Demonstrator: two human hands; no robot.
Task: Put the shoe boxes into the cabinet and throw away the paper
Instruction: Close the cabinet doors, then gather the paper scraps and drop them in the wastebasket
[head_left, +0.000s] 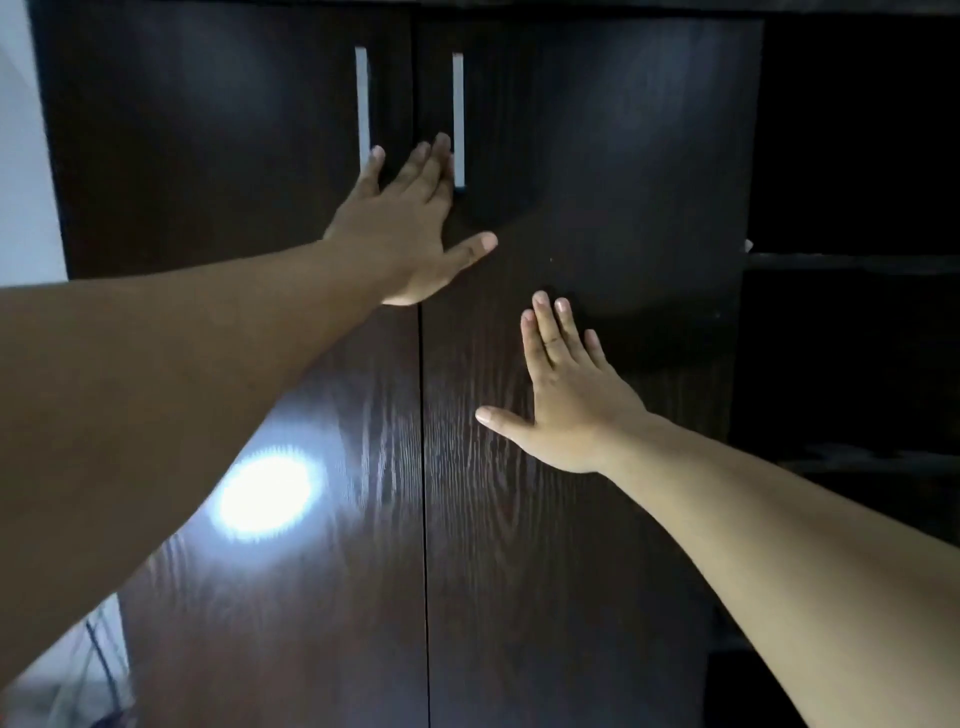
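Observation:
A dark brown wood-grain cabinet (208, 156) fills the head view, both doors closed with a thin seam down the middle. Two silver vertical handles sit near the top, the left handle (362, 98) and the right handle (457, 114). My left hand (410, 223) lies flat across the seam just below the handles, fingers spread, holding nothing. My right hand (563, 395) lies flat on the right door (623, 182), lower down, fingers apart and empty. No shoe box or paper is in view.
A bright light reflection (265, 499) glares on the left door. Dark open shelving (852, 260) stands to the right of the cabinet. A pale wall (23, 156) runs along the left edge, and light-coloured floor clutter (67, 670) shows at the bottom left.

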